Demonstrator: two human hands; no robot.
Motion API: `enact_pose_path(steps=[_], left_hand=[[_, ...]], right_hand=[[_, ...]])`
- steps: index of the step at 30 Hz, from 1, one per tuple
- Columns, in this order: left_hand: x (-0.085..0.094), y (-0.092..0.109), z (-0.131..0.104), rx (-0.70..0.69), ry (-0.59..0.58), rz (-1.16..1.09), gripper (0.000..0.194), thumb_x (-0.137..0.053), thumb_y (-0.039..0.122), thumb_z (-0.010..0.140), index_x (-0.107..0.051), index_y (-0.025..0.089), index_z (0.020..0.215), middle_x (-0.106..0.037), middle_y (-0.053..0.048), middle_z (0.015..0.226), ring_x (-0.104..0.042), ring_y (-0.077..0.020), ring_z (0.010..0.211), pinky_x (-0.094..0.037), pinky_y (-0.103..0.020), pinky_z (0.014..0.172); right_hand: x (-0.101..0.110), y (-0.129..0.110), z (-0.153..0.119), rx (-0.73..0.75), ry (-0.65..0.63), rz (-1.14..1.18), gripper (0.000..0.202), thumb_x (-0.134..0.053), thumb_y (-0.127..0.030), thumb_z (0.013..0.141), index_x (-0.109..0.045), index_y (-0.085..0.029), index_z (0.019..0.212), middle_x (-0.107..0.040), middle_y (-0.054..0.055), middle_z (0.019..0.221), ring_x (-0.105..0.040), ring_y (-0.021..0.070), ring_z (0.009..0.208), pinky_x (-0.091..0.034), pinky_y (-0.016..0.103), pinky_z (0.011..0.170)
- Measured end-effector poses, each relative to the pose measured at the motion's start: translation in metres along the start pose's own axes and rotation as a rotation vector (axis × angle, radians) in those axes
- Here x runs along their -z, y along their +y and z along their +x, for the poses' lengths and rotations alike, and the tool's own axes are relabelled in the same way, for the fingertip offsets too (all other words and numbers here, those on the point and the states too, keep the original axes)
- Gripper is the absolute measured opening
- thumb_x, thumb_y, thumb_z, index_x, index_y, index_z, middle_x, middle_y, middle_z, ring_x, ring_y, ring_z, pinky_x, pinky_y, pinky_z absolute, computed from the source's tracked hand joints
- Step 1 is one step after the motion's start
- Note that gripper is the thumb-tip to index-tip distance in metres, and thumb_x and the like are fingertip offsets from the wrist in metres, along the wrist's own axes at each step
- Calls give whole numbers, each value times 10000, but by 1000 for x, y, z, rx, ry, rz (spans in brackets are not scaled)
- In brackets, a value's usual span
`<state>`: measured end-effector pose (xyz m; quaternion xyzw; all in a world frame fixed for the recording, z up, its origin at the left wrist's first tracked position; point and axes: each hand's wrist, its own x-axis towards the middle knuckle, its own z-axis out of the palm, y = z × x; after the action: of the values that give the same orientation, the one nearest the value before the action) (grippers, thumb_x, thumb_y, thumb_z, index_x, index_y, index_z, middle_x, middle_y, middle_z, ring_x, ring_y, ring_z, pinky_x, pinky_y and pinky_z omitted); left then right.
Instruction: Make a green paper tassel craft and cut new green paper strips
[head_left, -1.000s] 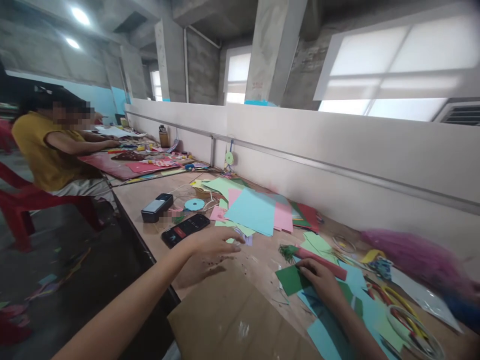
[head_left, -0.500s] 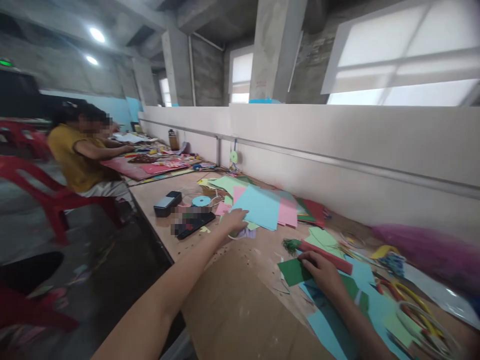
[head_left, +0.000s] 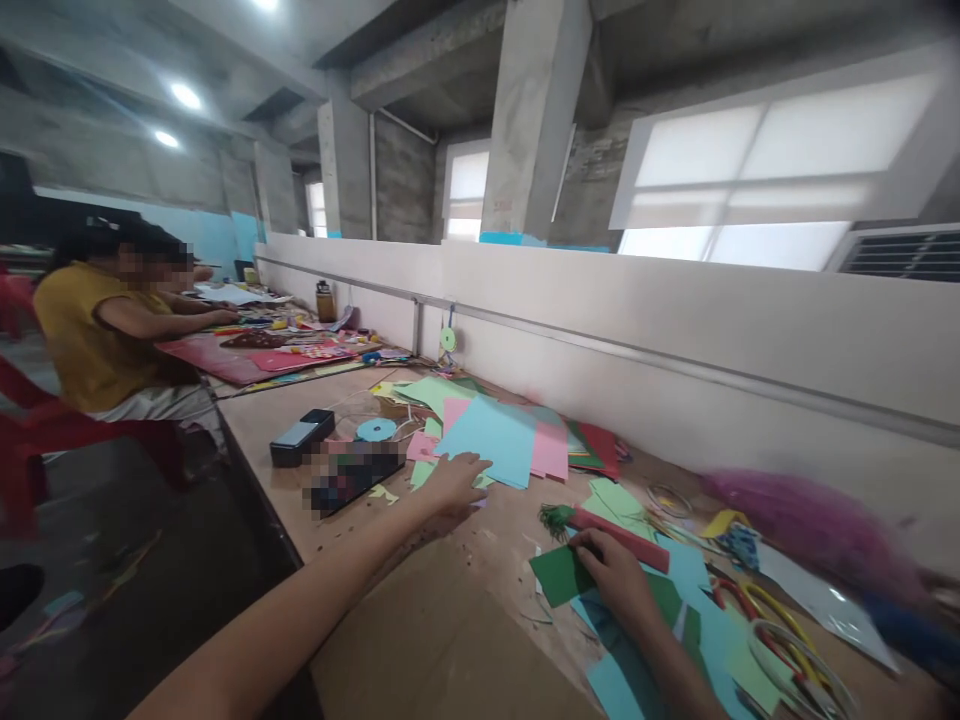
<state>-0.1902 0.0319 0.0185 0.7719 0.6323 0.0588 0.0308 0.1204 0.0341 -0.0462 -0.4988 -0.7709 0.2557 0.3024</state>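
My left hand (head_left: 454,484) reaches out over the table with its fingers spread, holding nothing that I can see. Its fingertips are at the near edge of a light blue sheet of paper (head_left: 491,440), which lies on pink sheets (head_left: 551,450). At the right, my right hand (head_left: 611,565) has its fingers curled on a piece of dark green paper (head_left: 556,577), thumb and index finger at its edge. Just beyond that hand lies a red stick-like piece (head_left: 622,540) with a green tassel (head_left: 556,519) at its end. Light blue paper (head_left: 619,675) is spread under my right forearm.
A brown board (head_left: 442,640) covers the near table edge. Red- and yellow-handled tools (head_left: 772,620) lie far right, beside a clear plastic bag (head_left: 825,605). A black box (head_left: 302,438) and a phone-like dark object (head_left: 364,478) stand left. A person in yellow (head_left: 82,330) sits beyond.
My view has swung slightly right and up, so the table's contents sit further left and lower. My left hand's fingers are more spread. The right hand stays on the green paper.
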Motion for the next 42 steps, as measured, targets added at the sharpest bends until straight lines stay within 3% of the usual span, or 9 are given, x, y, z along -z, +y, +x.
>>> enact_pose_path(steps=[6, 9, 11, 14, 18, 24, 29, 36, 42], left_hand=[[-18, 14, 49, 45, -22, 11, 802, -666, 452, 757, -365, 274, 1479, -348, -182, 1552, -321, -358, 1420, -250, -607, 1089], [-22, 16, 65, 50, -27, 16, 859, -693, 521, 727, -363, 270, 1480, -405, -190, 1517, -395, -381, 1369, -292, -589, 1061], [-22, 13, 73, 44, -20, 27, 792, -683, 531, 747, -414, 279, 1448, -516, -178, 1432, -496, -374, 1282, -344, -546, 1026], [-21, 8, 81, 4, -9, 43, 519, -655, 483, 802, -592, 286, 1278, -650, -136, 1253, -590, -330, 1161, -415, -437, 960], [-25, 3, 84, -49, 29, 40, 263, -608, 340, 849, -691, 234, 1075, -697, -136, 1103, -625, -303, 1093, -443, -378, 918], [-36, 1, 77, 1, 171, -55, 365, -467, 95, 850, -681, 216, 1121, -704, -127, 1134, -624, -271, 1116, -440, -365, 943], [-39, -12, 75, 162, 337, -241, 384, -373, 199, 933, -636, 230, 1212, -703, -93, 1193, -641, -253, 1095, -468, -331, 888], [-39, -32, 78, 372, 534, -513, 426, -244, 359, 993, -624, 185, 1074, -731, -112, 984, -677, -243, 898, -492, -305, 721], [-37, -31, 79, 428, 640, -679, 407, -261, 361, 990, -596, 193, 1148, -710, -132, 1093, -661, -268, 987, -490, -341, 780]], right_hand=[[1, -7, -1, -16, 14, -29, 234, -463, -269, 799, -666, -200, 893, -699, 65, 964, -635, 255, 925, -449, 347, 799], [2, -8, -1, -18, 10, -50, 224, -460, -248, 806, -660, -205, 899, -699, 64, 972, -635, 247, 924, -452, 338, 796], [2, -8, -1, -18, 6, -58, 215, -463, -233, 809, -659, -204, 893, -699, 63, 962, -636, 243, 914, -454, 330, 779], [2, -8, 0, -27, 11, -62, 211, -470, -220, 810, -664, -202, 891, -698, 59, 952, -636, 242, 900, -453, 323, 759], [2, -9, 0, -33, 11, -56, 208, -477, -214, 807, -668, -202, 890, -694, 56, 949, -634, 242, 908, -447, 319, 761], [4, -12, -1, -30, 26, -56, 206, -478, -206, 816, -672, -200, 885, -690, 56, 951, -631, 237, 911, -451, 315, 773], [4, -14, -1, -23, 17, -83, 204, -485, -170, 813, -670, -205, 893, -691, 50, 943, -631, 229, 917, -456, 311, 775], [19, -43, -6, 109, 99, -191, 253, -476, -178, 860, -658, -219, 1031, -683, 58, 1045, -615, 233, 986, -451, 343, 840], [20, -80, 39, 166, -35, -458, 401, -543, -156, 808, -621, -214, 1197, -661, 85, 1190, -562, 273, 1113, -419, 385, 928]])
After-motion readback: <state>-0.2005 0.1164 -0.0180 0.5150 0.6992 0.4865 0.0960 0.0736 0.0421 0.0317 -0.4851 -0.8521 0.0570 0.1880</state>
